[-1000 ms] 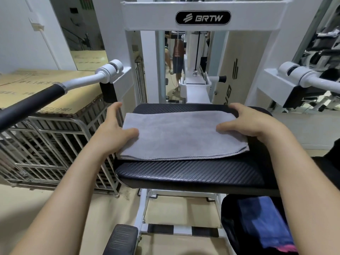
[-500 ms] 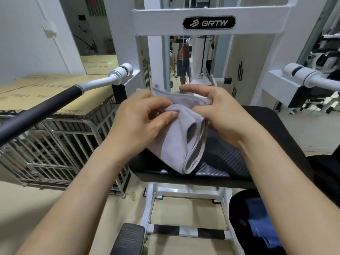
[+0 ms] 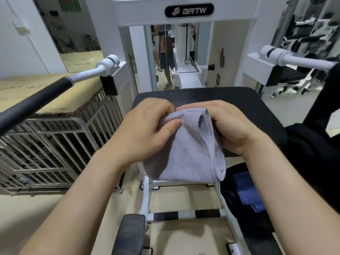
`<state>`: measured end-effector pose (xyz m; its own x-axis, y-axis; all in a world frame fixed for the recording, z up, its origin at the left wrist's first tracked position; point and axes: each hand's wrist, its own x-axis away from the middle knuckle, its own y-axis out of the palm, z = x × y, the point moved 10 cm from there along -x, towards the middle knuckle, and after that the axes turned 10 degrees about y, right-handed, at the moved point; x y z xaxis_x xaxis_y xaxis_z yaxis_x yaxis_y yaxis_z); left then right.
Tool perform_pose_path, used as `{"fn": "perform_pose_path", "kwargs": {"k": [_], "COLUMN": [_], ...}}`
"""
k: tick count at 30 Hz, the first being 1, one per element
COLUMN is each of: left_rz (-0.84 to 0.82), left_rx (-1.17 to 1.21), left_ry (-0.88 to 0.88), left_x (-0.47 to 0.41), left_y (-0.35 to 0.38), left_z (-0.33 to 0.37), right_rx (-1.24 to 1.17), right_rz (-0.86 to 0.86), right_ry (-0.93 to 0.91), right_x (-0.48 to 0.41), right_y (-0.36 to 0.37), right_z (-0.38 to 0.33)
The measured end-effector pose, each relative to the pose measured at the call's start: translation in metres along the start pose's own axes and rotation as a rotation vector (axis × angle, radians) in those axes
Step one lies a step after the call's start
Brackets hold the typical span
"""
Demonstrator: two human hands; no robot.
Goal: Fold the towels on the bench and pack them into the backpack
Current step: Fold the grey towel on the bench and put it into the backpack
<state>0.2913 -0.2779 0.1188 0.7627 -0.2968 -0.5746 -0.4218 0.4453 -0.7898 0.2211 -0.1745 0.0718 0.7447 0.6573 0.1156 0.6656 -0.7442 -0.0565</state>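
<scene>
While the left hand and right hand pinch the folded grey towel, only its packing into the backpack seems left.

Pale grey towel with matching stitched edges. Black table with a fine woven pattern, on a white frame. Dark blue towel in a black backpack.

The worktop is a black pad with a woven-look surface, reaching under and beyond the left hand and right hand. The grey towel they grip hangs past its near edge; contact with the pad cannot be told. Below the hands its white frame stands on the beige floor, a black backpack under the right forearm
</scene>
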Motion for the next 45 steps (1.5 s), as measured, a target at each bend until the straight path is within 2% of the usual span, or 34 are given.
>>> {"fn": "perform_pose_path", "kwargs": {"k": [2,6,8,10,12,14,16,20,21,24,26,30,33,35,37,39,41,43,45], "left_rz": [-0.076,-0.203,-0.210,-0.233,-0.283,-0.310,-0.363,-0.799,-0.846,-0.712,-0.602,-0.367,-0.147,-0.180,-0.218,-0.209,-0.207,-0.246,-0.305], "left_rx": [0.194,0.349,0.400,0.441,0.452,0.452,0.542,0.766,0.845,1.096,1.218,1.149,1.197,1.235,1.181,1.056,0.919,0.725,0.623], "left_ry": [-0.039,0.013,0.040,0.045,0.048,0.056,-0.023,-0.348,-0.403,-0.641,-0.812,-1.112,-1.377,-1.327,-1.118,-0.939,-0.841,-0.724,-0.652], "left_x": [0.001,-0.003,-0.005,-0.007,-0.007,-0.008,-0.007,0.021,0.028,0.037,0.042,0.057,0.072,0.069,0.059,0.048,0.040,0.032,0.031], "left_y": [0.021,0.061,0.078,0.098,0.125,0.153,0.188,0.275,0.292,0.333,0.359,0.402,0.432,0.454,0.472,0.486,0.498,0.514,0.536], "left_z": [0.006,0.033,0.048,0.061,0.074,0.087,0.087,0.079,0.081,0.073,0.069,0.050,0.038,0.041,0.042,0.040,0.036,0.035,0.037], "right_rx": [0.014,-0.050,-0.217,-0.341,-0.230,-0.056,0.019,-0.109,-0.135,-0.184,-0.227,-0.384,-0.403,-0.251,-0.074,0.104,0.313,0.571,0.791], "right_rz": [0.087,0.106,0.027,-0.152,-0.244,-0.188,-0.078,0.016,0.033,0.110,0.133,0.112,0.242,0.408,0.502,0.622,0.754,0.818,0.820], "right_ry": [0.014,0.065,0.102,0.111,0.109,0.143,0.163,0.231,0.263,0.384,0.526,0.756,0.767,0.730,0.697,0.653,0.595,0.538,0.569], "right_x": [0.011,0.033,0.046,0.062,0.078,0.087,0.094,0.112,0.114,0.119,0.126,0.138,0.128,0.116,0.104,0.095,0.092,0.085,0.079], "right_y": [-0.018,-0.045,-0.056,-0.058,-0.068,-0.087,-0.113,-0.157,-0.167,-0.197,-0.207,-0.210,-0.229,-0.251,-0.267,-0.284,-0.300,-0.307,-0.309], "right_z": [0.013,0.045,0.067,0.086,0.108,0.133,0.148,0.184,0.198,0.256,0.299,0.368,0.392,0.395,0.398,0.398,0.394,0.388,0.395]}}
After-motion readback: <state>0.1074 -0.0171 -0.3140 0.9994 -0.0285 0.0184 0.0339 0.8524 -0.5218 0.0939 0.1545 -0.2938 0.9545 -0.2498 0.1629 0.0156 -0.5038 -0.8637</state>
